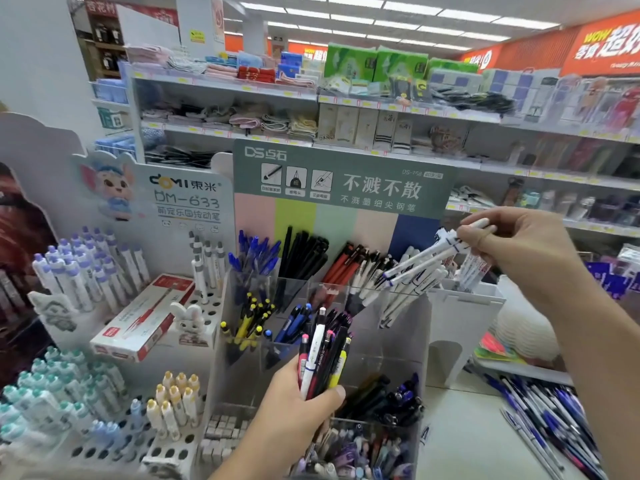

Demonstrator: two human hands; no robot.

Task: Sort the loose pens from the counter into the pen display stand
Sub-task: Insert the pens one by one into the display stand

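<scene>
Clear acrylic formed the tiered pen display stand (388, 341) at the centre of a shop counter (464, 431), its compartments packed with blue, black, red and yellow pens. The person's left hand (301, 393) gripped a mixed bundle of pens (323, 351), its fingers (337, 393) and thumb curled tightly round the lower barrels so that the clicker ends fanned upward in front of the stand's middle tier. The right hand (519, 247) was raised above the stand's upper right corner, its fingers (479, 235) pinching a few white pens with blue bands (420, 263). Those pens slanted down and to the left from the fingertips, their far ends over the back-row compartment of similar white pens (398, 292). Just below the right fingers stood a white holder (464, 303) with more white pens in it. Well to the right of and below both hands, a heap of loose pens (550, 420), mostly blue and white, lay spread on the counter. Left of the left-hand fingers lay a red-and-white pen box (142, 320) on a perforated white rack (114, 448) of pastel-capped pens. Stocked shelves (311, 95) ran behind.
</scene>
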